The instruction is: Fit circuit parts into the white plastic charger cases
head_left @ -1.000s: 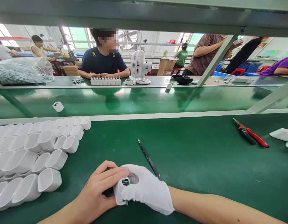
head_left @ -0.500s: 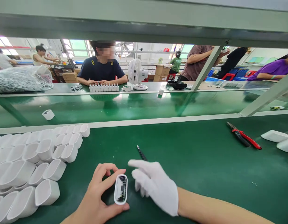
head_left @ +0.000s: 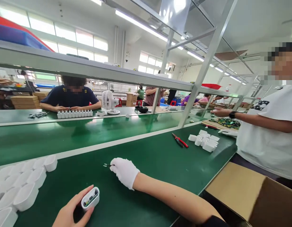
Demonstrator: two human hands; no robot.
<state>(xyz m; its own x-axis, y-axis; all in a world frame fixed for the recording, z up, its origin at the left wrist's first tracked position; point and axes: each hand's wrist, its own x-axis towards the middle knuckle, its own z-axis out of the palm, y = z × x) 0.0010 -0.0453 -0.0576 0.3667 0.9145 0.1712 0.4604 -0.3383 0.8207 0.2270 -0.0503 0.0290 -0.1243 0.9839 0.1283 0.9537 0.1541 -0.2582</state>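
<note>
My bare left hand (head_left: 69, 210) grips a white oval plastic housing (head_left: 95, 200) between thumb and fingers, its open end facing up. Green and dark circuit parts show inside it. Farther out over the green bench, my white-gloved right hand (head_left: 124, 171) is closed around dark tweezers (head_left: 107, 165). Their two pale tips stick out to the left of the fingers, apart from the housing. The glove hides most of the tweezers.
Rows of white housings (head_left: 26, 196) stand at the left. Red-and-black pliers (head_left: 180, 140) and a cluster of white housings (head_left: 209, 145) lie at the right. A co-worker (head_left: 270, 126) stands beyond a cardboard box (head_left: 240, 186). Shelf posts rise at the bench's back.
My view has swung right and up. The right hand, open beside the tweezers before, has closed on them. My left hand still holds the housing, which is now tilted.
</note>
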